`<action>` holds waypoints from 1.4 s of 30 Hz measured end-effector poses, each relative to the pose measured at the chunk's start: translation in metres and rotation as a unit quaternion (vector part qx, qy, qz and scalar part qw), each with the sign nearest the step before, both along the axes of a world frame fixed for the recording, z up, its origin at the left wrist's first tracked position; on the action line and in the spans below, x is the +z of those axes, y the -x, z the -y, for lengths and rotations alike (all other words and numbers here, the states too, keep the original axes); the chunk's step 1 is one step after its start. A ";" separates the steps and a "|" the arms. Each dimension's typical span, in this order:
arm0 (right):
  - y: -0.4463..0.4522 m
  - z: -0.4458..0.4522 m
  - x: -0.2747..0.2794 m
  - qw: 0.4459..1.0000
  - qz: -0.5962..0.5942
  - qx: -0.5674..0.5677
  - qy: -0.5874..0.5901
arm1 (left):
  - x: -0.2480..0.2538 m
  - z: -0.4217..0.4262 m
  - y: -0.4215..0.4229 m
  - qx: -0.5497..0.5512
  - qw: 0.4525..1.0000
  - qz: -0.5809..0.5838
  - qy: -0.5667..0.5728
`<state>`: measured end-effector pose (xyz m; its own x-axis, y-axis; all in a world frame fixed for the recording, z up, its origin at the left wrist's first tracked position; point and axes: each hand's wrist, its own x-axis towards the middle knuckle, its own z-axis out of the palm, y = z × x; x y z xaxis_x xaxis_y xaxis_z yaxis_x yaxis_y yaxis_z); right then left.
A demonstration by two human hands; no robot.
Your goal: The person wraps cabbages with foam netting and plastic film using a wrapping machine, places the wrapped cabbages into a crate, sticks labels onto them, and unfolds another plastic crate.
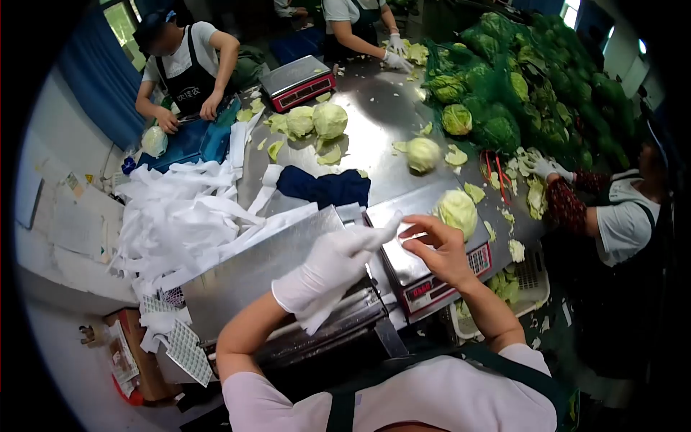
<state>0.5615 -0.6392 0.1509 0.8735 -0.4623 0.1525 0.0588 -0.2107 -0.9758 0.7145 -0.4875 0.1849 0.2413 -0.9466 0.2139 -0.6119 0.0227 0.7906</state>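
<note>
My left hand [324, 263], in a white glove, is over the steel bench edge, its fingers pointing right. A limp white piece [322, 308], perhaps another glove, hangs beneath its palm; the grip on it is partly hidden. My right hand [440, 248] is bare. Its fingers are curved and apart, close to my left fingertips, above the steel pan of a digital scale [407, 259] with a lit red display. A trimmed cabbage [456, 214] sits at the far side of that scale, just beyond my right hand. Another pale cabbage [423, 155], slightly blurred, lies farther up the table.
White strips [187, 205] are heaped at left beside a dark blue cloth [324, 187]. A second scale [296, 83] stands behind two cabbages [317, 122]. Netted cabbages [497, 86] pile up at right. A leaf crate [534, 284] is below. Several co-workers surround the table.
</note>
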 end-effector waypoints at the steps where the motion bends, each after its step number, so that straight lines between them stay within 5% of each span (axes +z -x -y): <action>1: 0.007 -0.005 -0.004 0.999 0.027 0.010 0.019 | -0.005 -0.008 0.012 -0.010 0.997 -0.073 -0.010; 6: 0.030 -0.039 0.000 0.979 0.115 -0.150 0.074 | -0.017 -0.034 0.056 -0.014 0.956 -0.269 -0.114; 8: 0.050 -0.045 -0.009 0.992 0.004 -0.089 -0.089 | -0.021 -0.039 0.072 -0.003 0.966 -0.230 -0.116; 9: 0.055 -0.048 -0.021 0.990 0.051 -0.093 -0.094 | -0.028 -0.041 0.077 -0.021 0.924 -0.352 -0.150; 10: 0.063 -0.049 -0.022 0.990 0.050 -0.102 -0.085 | -0.038 -0.039 0.081 -0.026 0.924 -0.348 -0.152; 12: 0.075 -0.053 -0.025 0.982 0.045 -0.149 -0.102 | -0.059 -0.031 0.089 -0.043 0.688 -0.725 -0.012; 15: 0.076 -0.057 -0.050 0.960 0.104 -0.227 0.129 | -0.087 0.000 0.119 0.022 0.855 -0.518 0.000; 17: 0.078 -0.056 -0.063 0.939 0.123 -0.289 0.140 | -0.104 0.016 0.125 0.028 0.921 -0.388 -0.006; 18: 0.080 -0.051 -0.061 0.930 0.121 -0.314 0.146 | -0.120 0.022 0.135 0.048 0.836 -0.545 0.035; 21: 0.089 -0.036 -0.074 0.944 0.164 -0.282 -0.059 | -0.096 0.019 0.160 0.127 0.771 -0.625 -0.007; 22: 0.094 -0.028 -0.074 0.943 0.154 -0.265 -0.127 | -0.109 0.017 0.157 0.112 0.841 -0.529 -0.030; 24: 0.097 -0.006 -0.083 0.906 0.138 -0.244 -0.318 | -0.152 0.025 0.142 0.029 0.941 -0.322 0.097; 25: 0.105 0.006 -0.075 0.886 0.107 -0.139 -0.430 | -0.142 0.040 0.141 0.122 0.741 -0.660 -0.026; 26: 0.120 0.021 -0.072 0.838 0.070 -0.033 -0.540 | -0.134 0.043 0.152 0.075 0.672 -0.729 0.105; 27: 0.127 0.028 -0.082 0.851 0.045 0.052 -0.520 | -0.125 0.049 0.149 0.092 0.663 -0.736 0.100; 28: 0.131 0.031 -0.087 0.923 -0.017 0.067 -0.379 | -0.118 0.057 0.146 0.111 0.653 -0.744 0.094; 30: 0.143 0.052 -0.077 0.977 -0.156 0.134 -0.058 | -0.097 0.074 0.149 0.150 0.684 -0.711 0.066; 31: 0.144 0.073 -0.077 0.970 -0.230 0.043 0.059 | -0.094 0.077 0.149 0.118 0.743 -0.659 0.021; 32: 0.142 0.095 -0.082 0.963 -0.242 -0.061 0.100 | -0.089 0.080 0.148 0.129 0.738 -0.662 0.015; 33: 0.145 0.123 -0.108 0.970 -0.139 -0.189 0.070 | -0.084 0.086 0.146 0.105 0.779 -0.617 -0.037; 34: 0.144 0.136 -0.081 0.933 -0.156 -0.301 0.118 | -0.084 0.092 0.143 0.078 0.814 -0.568 -0.090; 36: 0.145 0.185 -0.120 0.930 0.074 -0.355 0.064 | -0.069 0.109 0.136 0.110 0.904 -0.404 -0.087; 37: 0.145 0.185 -0.123 0.931 0.071 -0.353 0.059 | -0.077 0.122 0.127 0.185 0.925 -0.316 -0.101; 39: 0.136 0.182 -0.124 0.842 0.158 -0.315 -0.408 | -0.087 0.148 0.100 0.307 0.951 -0.010 0.009; 42: 0.132 0.153 -0.110 0.869 0.033 -0.269 -0.415 | -0.075 0.187 0.070 0.355 0.930 0.081 -0.037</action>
